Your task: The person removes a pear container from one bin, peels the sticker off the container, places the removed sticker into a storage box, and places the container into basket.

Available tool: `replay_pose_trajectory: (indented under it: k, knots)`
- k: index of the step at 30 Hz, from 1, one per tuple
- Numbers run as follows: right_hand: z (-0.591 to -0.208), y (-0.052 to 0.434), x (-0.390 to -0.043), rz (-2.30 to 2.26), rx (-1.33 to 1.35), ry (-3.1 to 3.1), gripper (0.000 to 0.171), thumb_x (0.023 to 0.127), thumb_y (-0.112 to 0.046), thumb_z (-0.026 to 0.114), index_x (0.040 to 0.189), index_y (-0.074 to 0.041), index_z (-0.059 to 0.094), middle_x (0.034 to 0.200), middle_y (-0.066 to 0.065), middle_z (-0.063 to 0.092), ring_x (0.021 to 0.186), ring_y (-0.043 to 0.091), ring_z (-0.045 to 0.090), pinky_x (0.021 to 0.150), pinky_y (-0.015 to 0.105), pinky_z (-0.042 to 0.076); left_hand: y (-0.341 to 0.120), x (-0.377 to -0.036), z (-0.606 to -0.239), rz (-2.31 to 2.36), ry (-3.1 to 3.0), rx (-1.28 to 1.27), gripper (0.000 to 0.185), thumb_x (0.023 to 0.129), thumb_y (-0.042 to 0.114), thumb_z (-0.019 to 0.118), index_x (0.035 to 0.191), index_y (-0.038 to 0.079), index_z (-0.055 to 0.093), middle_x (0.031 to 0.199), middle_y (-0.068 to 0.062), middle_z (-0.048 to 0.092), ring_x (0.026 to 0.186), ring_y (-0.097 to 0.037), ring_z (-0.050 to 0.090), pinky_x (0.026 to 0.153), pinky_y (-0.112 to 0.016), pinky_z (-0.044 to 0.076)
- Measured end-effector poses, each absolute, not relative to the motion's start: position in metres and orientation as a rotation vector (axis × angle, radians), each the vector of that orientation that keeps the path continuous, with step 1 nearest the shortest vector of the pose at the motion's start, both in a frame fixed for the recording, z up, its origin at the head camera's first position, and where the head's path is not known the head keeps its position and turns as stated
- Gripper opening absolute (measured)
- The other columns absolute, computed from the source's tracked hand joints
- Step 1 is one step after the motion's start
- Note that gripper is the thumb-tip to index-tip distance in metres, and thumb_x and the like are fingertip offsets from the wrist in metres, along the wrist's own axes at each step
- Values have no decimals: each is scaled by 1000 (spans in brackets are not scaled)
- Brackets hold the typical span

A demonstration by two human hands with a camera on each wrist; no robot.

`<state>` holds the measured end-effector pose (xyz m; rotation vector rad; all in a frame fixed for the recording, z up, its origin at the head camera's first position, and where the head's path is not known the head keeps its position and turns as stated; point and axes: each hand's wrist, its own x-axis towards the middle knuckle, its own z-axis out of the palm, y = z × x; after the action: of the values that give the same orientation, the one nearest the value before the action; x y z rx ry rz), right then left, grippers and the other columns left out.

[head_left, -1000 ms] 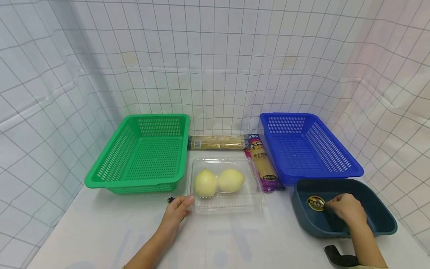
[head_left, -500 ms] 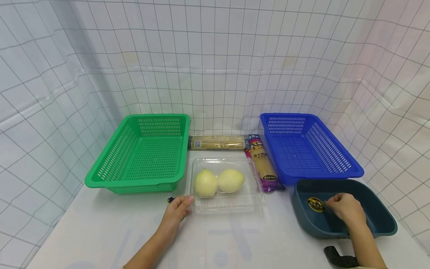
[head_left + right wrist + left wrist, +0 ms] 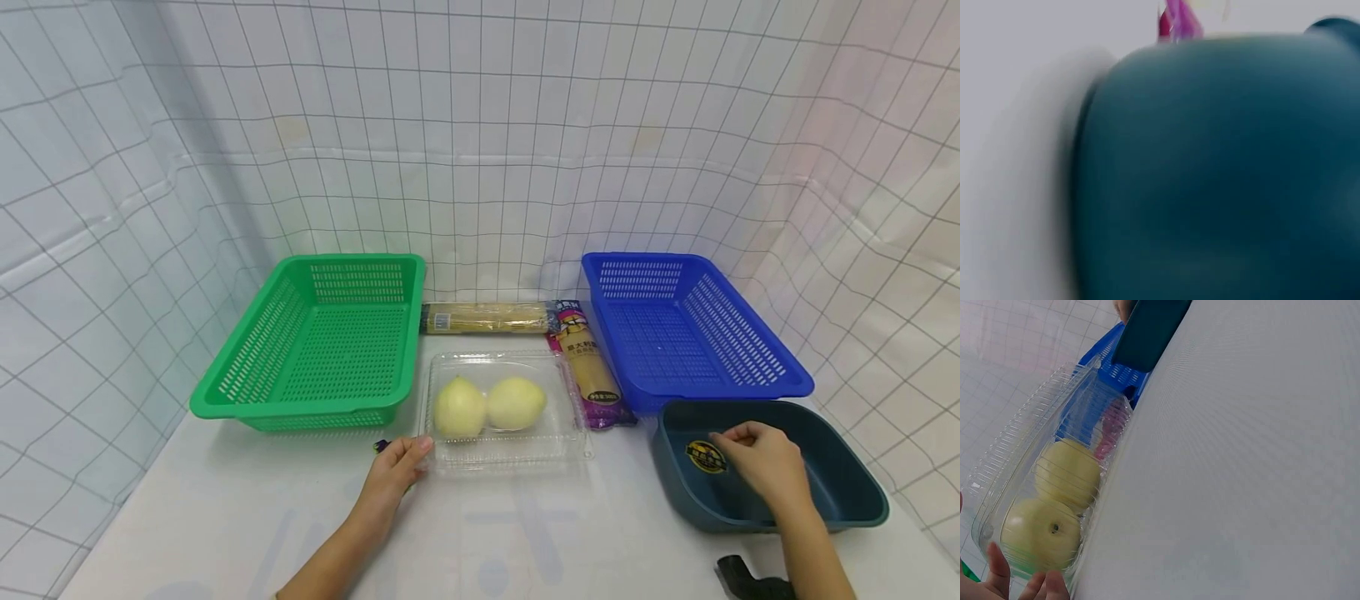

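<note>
The right hand (image 3: 761, 462) has lifted off the sticker (image 3: 705, 456) at the dark bin (image 3: 855, 508)'s nine o'clock, fingers relaxed, while the left hand (image 3: 393, 471) pinches the clamshell (image 3: 506, 454)'s corner, which could pop open if tugged.

**Layout on the table**

At centre, near the front: clamshell box (image 3: 506, 408) with two pears (image 3: 487, 406) side by side inside. To its left, one slotted basket (image 3: 315, 350); to its right and farther back, another basket (image 3: 686, 329). Behind the box, lying crosswise, one noodle packet (image 3: 487, 317); between box and right-hand basket, a second packet (image 3: 588, 367) lying front to back. In front of the right-hand basket, a basin (image 3: 765, 467).
</note>
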<state>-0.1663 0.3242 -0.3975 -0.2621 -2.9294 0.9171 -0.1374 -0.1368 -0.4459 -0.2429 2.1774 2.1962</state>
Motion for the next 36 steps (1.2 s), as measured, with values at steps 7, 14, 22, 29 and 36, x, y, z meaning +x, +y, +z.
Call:
replay_pose_trajectory:
  k: [7,14,22,29,36]
  knots:
    - [-387,298,-160,971,-170,-2891,43,95,-41,62,97,2,64,81,6,61,71,21,53,58,33,43,-137,-138,-447,2188,2186,-243,27,99,24,58,98,-3,54,102,-6,52,92,-17,50,84,-27,46]
    - [-377,270,-156,1018,-89,-2825,40,94,-40,64,97,0,65,79,6,58,72,21,52,57,30,45,-137,-138,-447,2193,2179,-240,27,99,24,58,99,-3,54,104,-8,53,93,-17,50,85,-27,45]
    - [-375,240,-159,1115,40,-2759,33,95,-34,65,100,-1,65,84,7,59,78,21,53,60,26,46,-137,-138,-448,2207,2175,-240,26,98,23,58,95,-3,54,99,-3,52,90,-16,50,84,-27,46]
    - [-383,214,-166,1211,90,-2767,37,95,-37,64,105,-2,64,90,8,62,84,21,56,67,29,49,-136,-139,-448,2222,2175,-227,24,98,21,58,93,-2,54,97,-3,51,90,-17,50,84,-28,46]
    - [-399,194,-174,1350,132,-2740,46,96,-42,61,118,-1,59,108,11,64,102,26,58,87,43,50,-136,-139,-448,2222,2171,-229,25,98,21,58,92,-2,53,98,-4,51,91,-17,50,84,-28,46]
